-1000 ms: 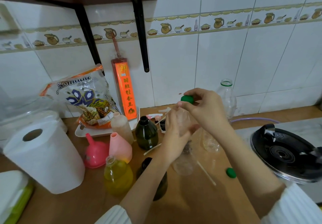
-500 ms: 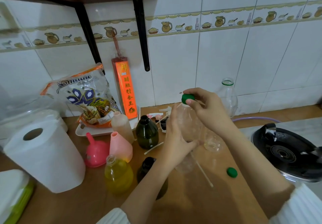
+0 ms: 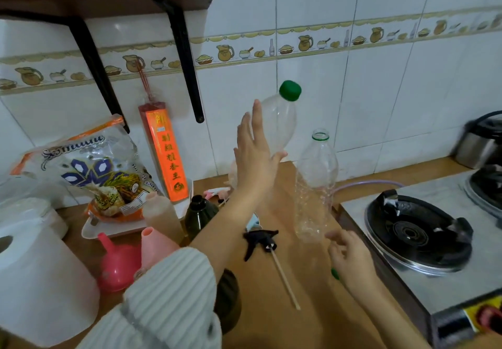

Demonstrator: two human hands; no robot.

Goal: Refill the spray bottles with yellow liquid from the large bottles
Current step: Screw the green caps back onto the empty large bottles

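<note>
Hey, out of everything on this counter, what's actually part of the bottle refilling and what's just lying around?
For the job: capped empty bottle against the left hand, open empty bottle, spray head, funnels, dark bottle.

Lying about: paper roll, snack bag, gas stove.

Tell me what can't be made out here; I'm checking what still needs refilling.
- Head view: the dark bottle near the bottom edge is mostly behind the left sleeve; its fill level is hidden.
- The green cap on the counter is nearly covered by the right hand.
- The left hand hides the capped clear bottle's lower part, so its grip is unclear.
</note>
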